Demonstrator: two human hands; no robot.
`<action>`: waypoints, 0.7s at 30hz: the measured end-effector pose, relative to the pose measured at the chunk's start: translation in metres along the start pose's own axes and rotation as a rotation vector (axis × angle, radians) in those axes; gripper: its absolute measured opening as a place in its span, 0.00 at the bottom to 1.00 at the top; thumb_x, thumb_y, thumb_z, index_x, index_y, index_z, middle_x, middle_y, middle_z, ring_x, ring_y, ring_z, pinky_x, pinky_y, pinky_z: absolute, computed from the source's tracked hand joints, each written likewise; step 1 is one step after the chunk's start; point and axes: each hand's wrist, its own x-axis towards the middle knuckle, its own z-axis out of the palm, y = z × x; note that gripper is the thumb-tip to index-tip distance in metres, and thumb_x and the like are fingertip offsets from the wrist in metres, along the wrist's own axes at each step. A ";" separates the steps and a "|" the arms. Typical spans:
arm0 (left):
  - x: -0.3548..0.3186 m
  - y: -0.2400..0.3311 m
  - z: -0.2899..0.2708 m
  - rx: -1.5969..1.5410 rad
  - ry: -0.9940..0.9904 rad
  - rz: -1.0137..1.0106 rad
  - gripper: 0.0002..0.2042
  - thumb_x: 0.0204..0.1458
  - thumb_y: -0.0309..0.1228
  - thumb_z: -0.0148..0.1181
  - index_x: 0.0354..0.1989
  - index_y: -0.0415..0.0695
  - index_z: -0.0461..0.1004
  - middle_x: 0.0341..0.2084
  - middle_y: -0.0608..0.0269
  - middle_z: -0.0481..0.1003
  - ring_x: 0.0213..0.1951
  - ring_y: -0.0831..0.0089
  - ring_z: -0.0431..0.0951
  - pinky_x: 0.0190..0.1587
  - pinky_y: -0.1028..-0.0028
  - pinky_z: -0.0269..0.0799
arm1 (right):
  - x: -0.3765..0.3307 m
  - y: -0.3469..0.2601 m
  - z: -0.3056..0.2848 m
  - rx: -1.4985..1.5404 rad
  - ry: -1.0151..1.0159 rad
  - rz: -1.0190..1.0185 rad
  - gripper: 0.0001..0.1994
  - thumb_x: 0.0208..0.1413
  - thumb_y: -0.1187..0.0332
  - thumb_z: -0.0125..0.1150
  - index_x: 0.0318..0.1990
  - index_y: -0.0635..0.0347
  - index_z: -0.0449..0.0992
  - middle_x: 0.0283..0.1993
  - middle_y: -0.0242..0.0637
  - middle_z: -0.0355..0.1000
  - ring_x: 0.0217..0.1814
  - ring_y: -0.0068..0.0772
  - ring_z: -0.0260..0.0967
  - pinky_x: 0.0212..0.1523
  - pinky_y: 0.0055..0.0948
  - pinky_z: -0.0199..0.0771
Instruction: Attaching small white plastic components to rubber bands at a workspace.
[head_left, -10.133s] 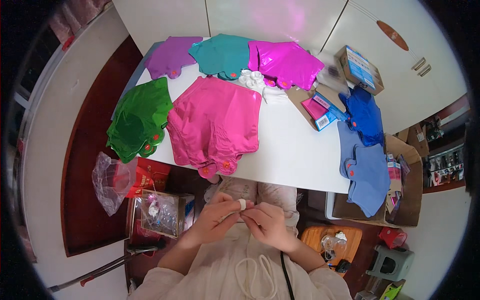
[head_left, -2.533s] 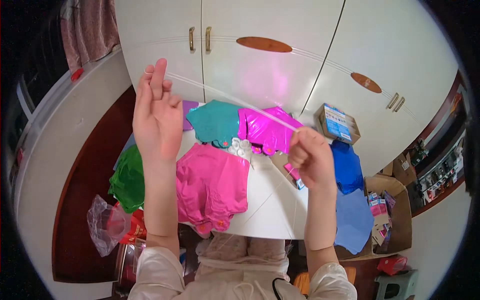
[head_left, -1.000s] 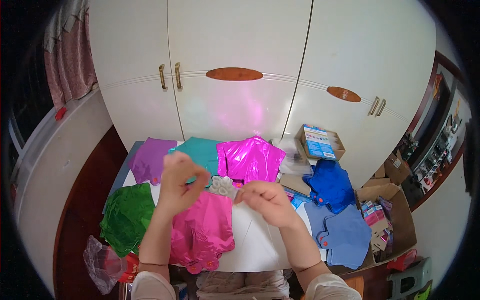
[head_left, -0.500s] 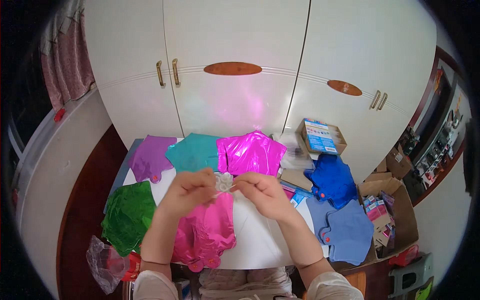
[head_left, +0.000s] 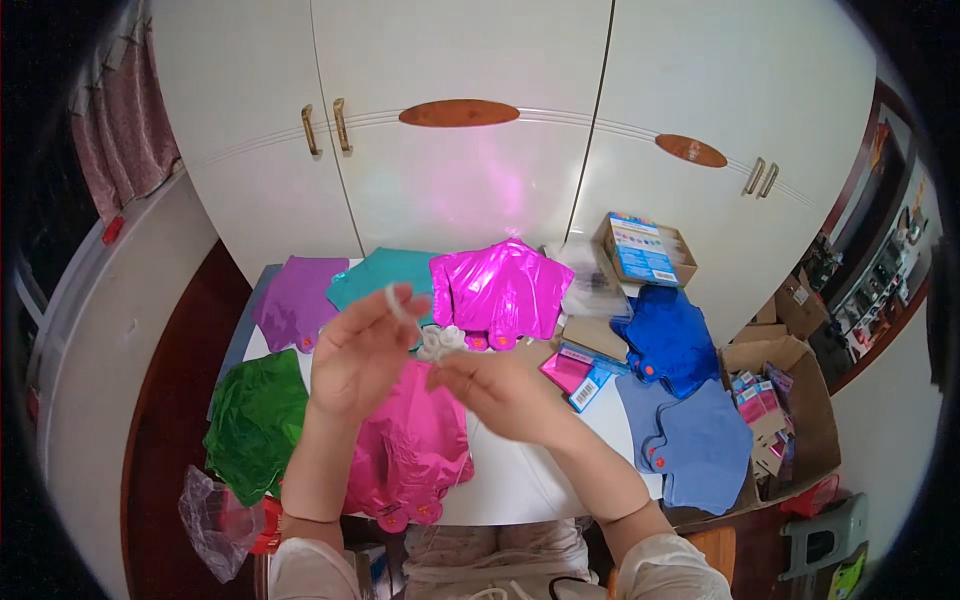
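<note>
My left hand (head_left: 355, 355) is raised over the near left of the table, blurred by motion. A thin white strip (head_left: 402, 305) shows at its fingertips. My right hand (head_left: 505, 395) reaches in from the other side with thumb and fingers pressed together; what they pinch, if anything, is hidden. Just beyond those fingertips is a bundle of small white coils (head_left: 440, 343), between the hands. Below the left hand spreads a stack of flat pink foil balloons (head_left: 410, 440). Flat magenta foil balloons (head_left: 505, 290) lie beyond the bundle.
Purple (head_left: 295, 300), teal (head_left: 385, 278), green (head_left: 258, 420), dark blue (head_left: 668, 340) and grey-blue flat balloons (head_left: 700, 450) ring the white table (head_left: 510, 485). An open box (head_left: 650, 250) stands at the back right. On the floor sits a cardboard carton (head_left: 815, 430) of small packages. White cabinets (head_left: 460, 200) rise behind.
My left hand has lifted and turned, carrying the white strip upward. My right hand has shifted slightly left toward the white coils. The whole view has tilted a little.
</note>
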 end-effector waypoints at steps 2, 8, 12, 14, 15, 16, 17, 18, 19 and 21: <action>0.003 0.000 0.000 0.536 0.045 0.112 0.07 0.43 0.27 0.58 0.29 0.38 0.72 0.23 0.65 0.73 0.30 0.73 0.64 0.36 0.71 0.59 | -0.001 -0.009 0.000 -0.002 -0.016 -0.054 0.07 0.54 0.74 0.46 0.35 0.64 0.72 0.21 0.30 0.67 0.22 0.16 0.60 0.23 0.19 0.59; -0.007 0.005 -0.027 0.265 -0.295 -0.031 0.08 0.42 0.25 0.57 0.33 0.39 0.73 0.31 0.64 0.75 0.34 0.70 0.66 0.41 0.70 0.61 | 0.000 -0.003 -0.007 -0.080 0.067 -0.029 0.07 0.54 0.73 0.47 0.35 0.64 0.71 0.26 0.40 0.70 0.28 0.33 0.68 0.29 0.27 0.66; 0.002 -0.006 -0.004 0.686 0.034 0.286 0.05 0.42 0.25 0.57 0.28 0.40 0.74 0.24 0.65 0.73 0.32 0.70 0.65 0.36 0.69 0.60 | -0.004 -0.016 -0.007 -0.040 -0.102 0.037 0.07 0.52 0.72 0.48 0.36 0.63 0.72 0.29 0.44 0.71 0.30 0.41 0.70 0.30 0.31 0.68; 0.005 -0.003 -0.010 1.140 -0.124 0.390 0.05 0.43 0.25 0.55 0.29 0.38 0.73 0.23 0.64 0.72 0.32 0.71 0.65 0.36 0.70 0.60 | -0.005 -0.017 -0.016 0.002 -0.045 0.036 0.07 0.52 0.72 0.49 0.35 0.63 0.71 0.29 0.44 0.71 0.30 0.44 0.70 0.30 0.33 0.68; 0.004 0.005 -0.015 1.231 -0.292 0.347 0.06 0.45 0.25 0.53 0.31 0.36 0.72 0.25 0.63 0.71 0.32 0.72 0.65 0.37 0.71 0.61 | -0.006 -0.018 -0.020 0.018 -0.017 0.039 0.07 0.51 0.72 0.49 0.35 0.62 0.71 0.29 0.45 0.71 0.30 0.45 0.69 0.29 0.34 0.68; 0.002 0.010 -0.020 1.317 -0.461 0.301 0.07 0.46 0.25 0.51 0.32 0.35 0.71 0.26 0.61 0.70 0.32 0.73 0.64 0.38 0.72 0.61 | -0.003 -0.014 -0.022 -0.031 0.030 0.039 0.07 0.51 0.72 0.49 0.36 0.62 0.71 0.28 0.45 0.71 0.30 0.45 0.69 0.29 0.34 0.68; 0.001 0.008 -0.028 0.892 -0.452 0.171 0.08 0.46 0.25 0.51 0.32 0.35 0.71 0.26 0.61 0.70 0.33 0.74 0.64 0.38 0.72 0.60 | 0.000 -0.007 -0.023 -0.080 0.076 0.038 0.07 0.51 0.72 0.49 0.36 0.62 0.71 0.28 0.45 0.71 0.30 0.45 0.69 0.29 0.34 0.68; 0.001 0.004 -0.032 0.469 -0.431 0.045 0.08 0.46 0.26 0.52 0.32 0.36 0.71 0.25 0.62 0.70 0.33 0.75 0.64 0.38 0.73 0.59 | 0.001 -0.001 -0.023 -0.128 0.125 0.036 0.07 0.51 0.72 0.49 0.37 0.62 0.71 0.28 0.45 0.71 0.29 0.45 0.69 0.29 0.34 0.68; 0.001 0.002 -0.032 0.046 -0.398 -0.078 0.08 0.46 0.27 0.52 0.32 0.37 0.72 0.24 0.62 0.70 0.33 0.76 0.64 0.38 0.73 0.58 | 0.001 0.004 -0.019 -0.165 0.095 0.005 0.07 0.51 0.72 0.49 0.37 0.62 0.71 0.28 0.45 0.71 0.29 0.44 0.70 0.29 0.34 0.68; -0.002 -0.008 -0.013 -0.026 -0.102 -0.017 0.06 0.46 0.27 0.51 0.28 0.38 0.73 0.22 0.62 0.68 0.33 0.75 0.64 0.35 0.75 0.59 | 0.002 0.012 -0.006 -0.235 0.036 -0.059 0.07 0.52 0.72 0.49 0.37 0.62 0.71 0.27 0.44 0.71 0.29 0.42 0.70 0.29 0.32 0.68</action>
